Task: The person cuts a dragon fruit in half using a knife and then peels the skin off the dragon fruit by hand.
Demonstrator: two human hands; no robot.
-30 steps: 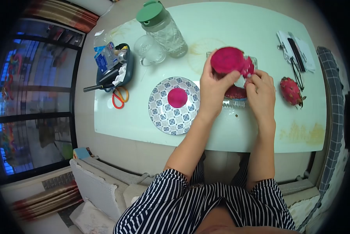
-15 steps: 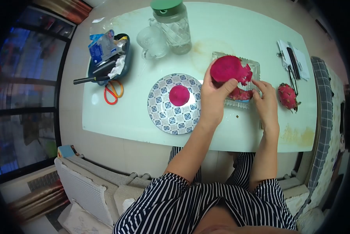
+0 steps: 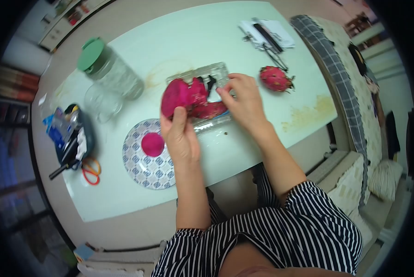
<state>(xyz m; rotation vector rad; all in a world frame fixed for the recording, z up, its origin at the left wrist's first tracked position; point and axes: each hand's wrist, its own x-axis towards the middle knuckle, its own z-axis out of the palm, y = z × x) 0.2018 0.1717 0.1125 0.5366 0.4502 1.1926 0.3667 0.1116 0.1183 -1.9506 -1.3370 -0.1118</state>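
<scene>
My left hand (image 3: 183, 138) is wrapped round a partly peeled dragon fruit (image 3: 176, 98), its deep magenta flesh bare on the left and ragged along the upper right. Beneath it lies a clear glass tray (image 3: 221, 69) with red peel (image 3: 209, 110) in it and a small black thing (image 3: 211, 82), too blurred to name. At the tray's right side is my right hand (image 3: 244, 99), fingers bent, thumb and index slightly apart, with nothing visible between them. A patterned plate (image 3: 135, 159) to the left bears a round magenta piece of fruit (image 3: 153, 144).
A whole dragon fruit (image 3: 276, 79) lies to the right, below a clipboard with papers (image 3: 281, 34). A green-lidded glass pitcher (image 3: 119, 74) and a glass mug (image 3: 103, 102) stand at the left. Beyond them are a dark basket (image 3: 87, 134) of packets and orange-red scissors (image 3: 91, 171).
The view has turned, swinging the table's contents round. My right hand has moved a little away from the fruit's torn edge. My left hand keeps its hold on the dragon fruit.
</scene>
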